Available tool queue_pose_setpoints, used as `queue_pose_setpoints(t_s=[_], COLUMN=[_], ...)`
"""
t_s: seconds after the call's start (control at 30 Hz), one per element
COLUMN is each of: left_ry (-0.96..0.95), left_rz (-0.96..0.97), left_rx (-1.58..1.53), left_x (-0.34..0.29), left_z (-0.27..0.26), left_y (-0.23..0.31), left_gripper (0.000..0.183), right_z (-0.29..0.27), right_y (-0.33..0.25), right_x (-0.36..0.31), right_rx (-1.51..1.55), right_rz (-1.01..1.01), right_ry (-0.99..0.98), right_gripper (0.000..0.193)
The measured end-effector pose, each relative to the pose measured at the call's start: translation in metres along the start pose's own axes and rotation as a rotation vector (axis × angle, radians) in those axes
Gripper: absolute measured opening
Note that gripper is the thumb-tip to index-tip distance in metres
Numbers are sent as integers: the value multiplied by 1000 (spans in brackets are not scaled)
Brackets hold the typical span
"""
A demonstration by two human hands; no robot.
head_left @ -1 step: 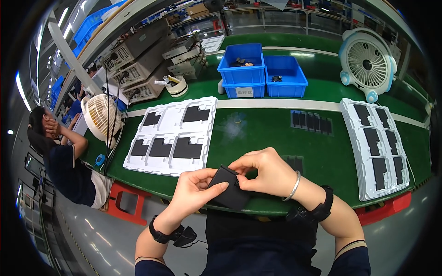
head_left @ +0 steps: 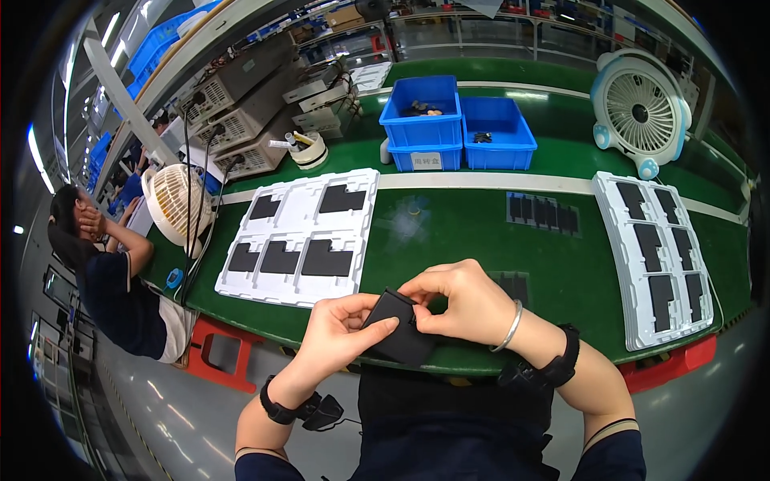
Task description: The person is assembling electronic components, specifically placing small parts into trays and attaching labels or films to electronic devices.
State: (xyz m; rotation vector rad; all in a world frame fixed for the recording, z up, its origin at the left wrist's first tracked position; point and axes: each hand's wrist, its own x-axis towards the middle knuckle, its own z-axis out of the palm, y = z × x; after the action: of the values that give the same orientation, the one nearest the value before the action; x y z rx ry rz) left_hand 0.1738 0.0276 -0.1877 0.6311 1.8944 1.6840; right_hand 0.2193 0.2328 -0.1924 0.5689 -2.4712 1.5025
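My left hand [head_left: 341, 333] and my right hand [head_left: 461, 309] together hold a flat black rectangular part [head_left: 397, 330] just above the near edge of the green table [head_left: 449, 232]. The left thumb lies across the part's face, and the right fingers pinch its upper corner. A white moulded tray [head_left: 309, 208] with several similar black parts in its pockets lies to the left, beyond my left hand. A second white tray [head_left: 622, 240], also holding black parts, lies at the right.
Two blue bins [head_left: 421, 116] stand at the back, with a row of black parts [head_left: 541, 212] in front of them. A white fan [head_left: 642, 104] stands back right, a cream fan [head_left: 172, 200] at left. Another person [head_left: 104, 272] sits at far left. Grey equipment boxes [head_left: 241, 104] stand at the back left.
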Motion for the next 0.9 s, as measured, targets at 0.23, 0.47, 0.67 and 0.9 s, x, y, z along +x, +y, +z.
queue_pose_setpoints(t_s=[0.23, 0.47, 0.67, 0.9], left_ry=[-10, -25, 66, 129], left_rz=[-21, 5, 258, 412], left_rx=[-54, -54, 93, 524], left_x=[-5, -14, -19, -4], left_z=[1, -7, 16, 8], left_y=[9, 7, 23, 15], left_gripper=[26, 28, 36, 20], right_z=[-10, -23, -12, -3], right_y=[8, 13, 20, 15], right_x=[1, 4, 5, 4], right_rx=[399, 841, 816, 634], right_rz=[140, 404, 340, 194], right_ry=[-89, -88, -99, -24], right_gripper=[25, 22, 17, 12])
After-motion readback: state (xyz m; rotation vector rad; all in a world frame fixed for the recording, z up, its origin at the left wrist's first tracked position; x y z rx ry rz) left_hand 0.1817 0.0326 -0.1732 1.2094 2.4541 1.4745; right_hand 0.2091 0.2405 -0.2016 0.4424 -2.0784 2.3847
